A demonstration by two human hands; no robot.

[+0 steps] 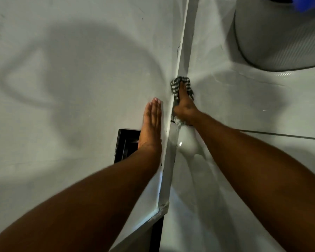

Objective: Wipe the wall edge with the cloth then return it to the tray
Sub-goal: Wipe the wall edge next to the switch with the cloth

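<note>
1. The right hand (185, 106) presses a black-and-white checked fabric cloth (182, 85) against the white painted wall edge (185, 51), its grip closed around the bunched cloth.
2. The left hand (151, 122) lies flat and open on the pale grey wall (80, 70), holding nothing.
3. The cloth looks soft, light and limp; it is likely best kept bunched in the palm.
4. No tray is in view.

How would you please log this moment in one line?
right hand: presses cloth on wall edge | left hand: flat on wall | tray: unseen
</note>
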